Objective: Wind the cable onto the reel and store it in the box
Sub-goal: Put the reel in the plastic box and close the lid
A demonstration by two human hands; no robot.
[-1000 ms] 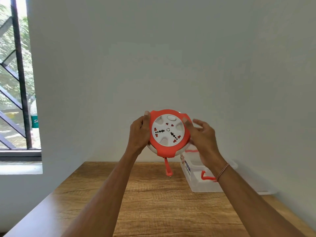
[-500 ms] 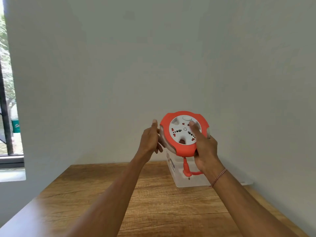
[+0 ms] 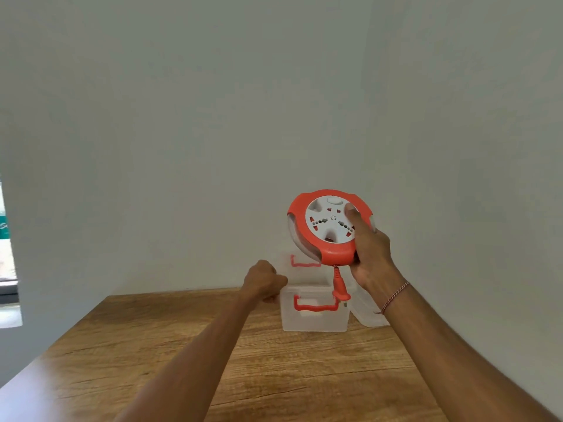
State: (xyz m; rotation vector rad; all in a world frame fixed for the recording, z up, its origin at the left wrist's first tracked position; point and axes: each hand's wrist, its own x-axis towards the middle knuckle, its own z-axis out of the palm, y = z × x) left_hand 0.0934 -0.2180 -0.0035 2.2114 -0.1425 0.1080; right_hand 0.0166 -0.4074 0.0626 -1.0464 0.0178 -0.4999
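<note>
Reel (image 3: 327,228) clamped in right hand (image 3: 370,252), tilted face-up with plug (image 3: 340,290) dangling, directly above open box (image 3: 313,318); left hand (image 3: 263,281) curled at box's near-left rim, seemingly steadying it, grip itself unclear; box just below, nearer right.

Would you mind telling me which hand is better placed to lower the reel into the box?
The right hand: it already grips the cable reel above the clear box, while the left hand rests at the box's rim.

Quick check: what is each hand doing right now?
Left hand: closed in a fist at the clear plastic box; grip cannot be told.
Right hand: holding the round orange-and-white cable reel.
</note>
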